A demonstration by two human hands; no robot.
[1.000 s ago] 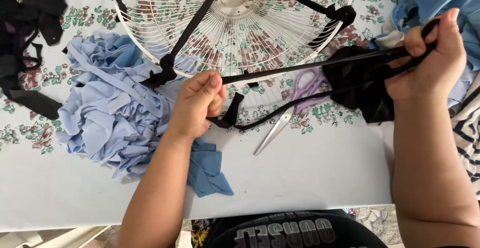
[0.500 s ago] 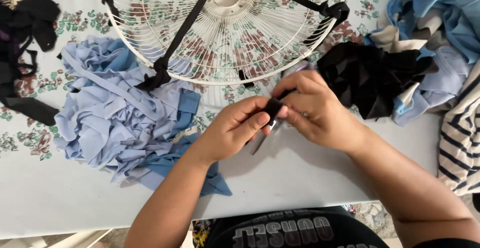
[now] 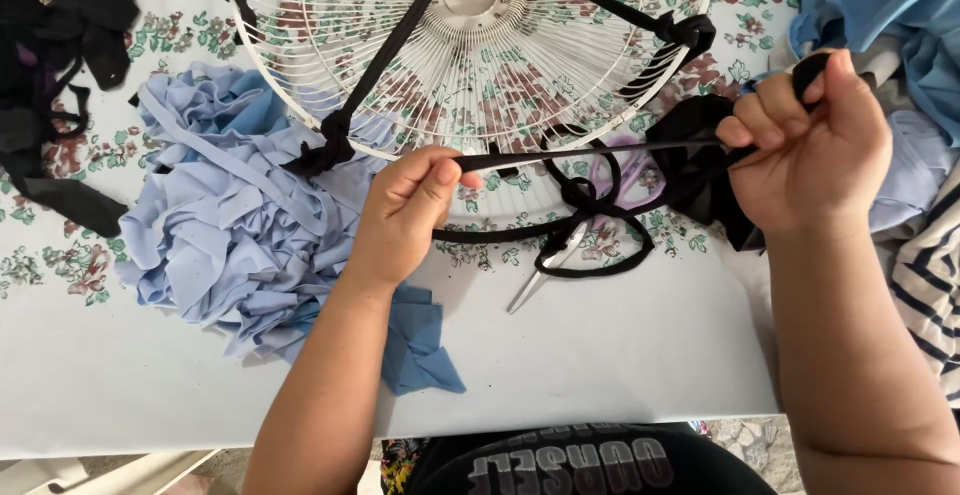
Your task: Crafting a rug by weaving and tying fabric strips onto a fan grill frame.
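We pinch a black fabric strip (image 3: 590, 152) taut between left hand (image 3: 405, 217) and clenched right hand (image 3: 810, 150), just below the fan grille (image 3: 330, 55), keeping it straight above the scissors (image 3: 585, 230).

White fan grille (image 3: 470, 45) on floral table (image 3: 620, 355); blue fabric scraps (image 3: 220, 235) left; scissors (image 3: 570, 245) centre; striped cloth (image 3: 930, 285) right

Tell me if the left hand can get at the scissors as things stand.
Probably not right away. The left hand pinches a taut black strip that the right hand pulls, and loops of black strip lie over the scissors. The scissors lie close beside it, so freeing the grip would likely do.
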